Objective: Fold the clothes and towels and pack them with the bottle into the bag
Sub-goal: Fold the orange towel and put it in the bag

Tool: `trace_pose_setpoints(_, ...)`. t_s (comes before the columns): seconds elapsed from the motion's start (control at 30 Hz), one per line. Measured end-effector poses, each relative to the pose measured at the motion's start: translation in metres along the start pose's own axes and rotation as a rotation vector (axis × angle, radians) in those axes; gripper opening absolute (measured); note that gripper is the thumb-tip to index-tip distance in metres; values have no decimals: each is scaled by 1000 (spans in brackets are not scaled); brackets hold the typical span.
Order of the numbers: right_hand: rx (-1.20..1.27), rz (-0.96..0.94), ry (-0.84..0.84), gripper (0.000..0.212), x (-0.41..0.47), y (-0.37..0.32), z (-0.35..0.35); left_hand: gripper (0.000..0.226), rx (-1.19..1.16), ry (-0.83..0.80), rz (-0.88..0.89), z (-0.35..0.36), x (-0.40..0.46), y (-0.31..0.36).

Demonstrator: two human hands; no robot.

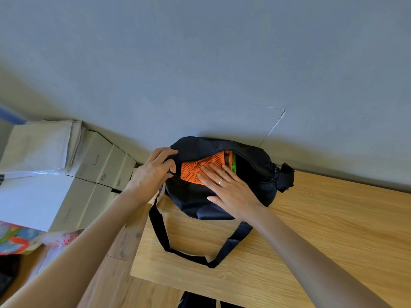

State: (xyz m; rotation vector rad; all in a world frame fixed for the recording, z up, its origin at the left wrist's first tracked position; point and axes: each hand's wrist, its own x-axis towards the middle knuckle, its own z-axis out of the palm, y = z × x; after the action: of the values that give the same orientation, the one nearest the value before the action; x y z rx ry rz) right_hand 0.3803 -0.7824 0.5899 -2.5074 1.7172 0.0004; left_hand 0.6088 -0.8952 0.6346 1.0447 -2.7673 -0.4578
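1. Grey wall (200,63): fills the upper half of the head view; a thin pale crack runs down toward the table edge
2. Wooden table (322,230): light oak grain, pushed against the wall
3. Cardboard boxes (97,165): stacked left of the table, with folded pale sheets lying on top of the far ones
4. Black duffel bag (195,203): rounded, matte dark fabric, lying on the table's far left corner and touching the wall. Top zip is open along the left part; zip pulls and an end tab sit at the right end
5. Bag strap (178,252): black webbing, looped loosely over the tabletop in front of the bag
6. Orange mesh cloth (195,168): folded, perforated weave, inside the bag opening; a strip of bright green fabric (234,165) shows just beside it on the right
7. Right hand (229,187): fingers straight and flat, pressing down on the orange cloth; ring on one finger
8. Left hand (153,172): fingers curled, gripping the bag's left edge at the opening
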Motion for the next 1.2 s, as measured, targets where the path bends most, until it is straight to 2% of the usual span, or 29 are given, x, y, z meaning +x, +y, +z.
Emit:
trace_pose_setpoints(0.17, 40, 6, -12, 65, 2, 2, -4, 18, -210, -72, 58, -8, -3, -11)
trace_pose_setpoints(0.3, 75, 19, -8, 66, 4, 4, -9, 36, -442, -133, -3, -14, -8, -14)
trace_pose_setpoints(0.4, 101, 13, -4, 65, 6, 5, -11, 35, -529, -118, -57, -14, -10, -15)
trace_pose_setpoints(0.47, 109, 6, -5, 64, 8, 5, -12, 29, -469, -110, -57, -12, -12, -14)
trace_pose_setpoints(0.53, 104, -3, -2, 62, 9, 4, -12, 22, -299, -122, -9, -10, -12, -12)
trace_pose_setpoints(0.6, 114, -2, -5, 62, 10, 3, -12, 31, -130, -129, 50, -5, -13, -9)
trace_pose_setpoints(0.67, 129, -1, -11, 63, 9, 2, -13, 31, -105, -117, 55, 0, -13, -4)
trace_pose_setpoints(0.83, 185, -4, -28, 66, 8, 3, -18, 11, -413, -129, -49, 3, -14, 0)
trace_pose_setpoints(0.93, 232, -2, -51, 63, 10, 5, -23, 19, -578, -202, -121, -2, -12, -6)
trace_pose_setpoints(1.0, 258, -2, -82, 61, 14, 6, -27, 16, -655, -229, -149, -6, -13, -8)
trace_pose_setpoints(1.2, 308, 39, -216, 56, 24, 8, -38, 24, -774, -217, -197, -10, -15, -9)
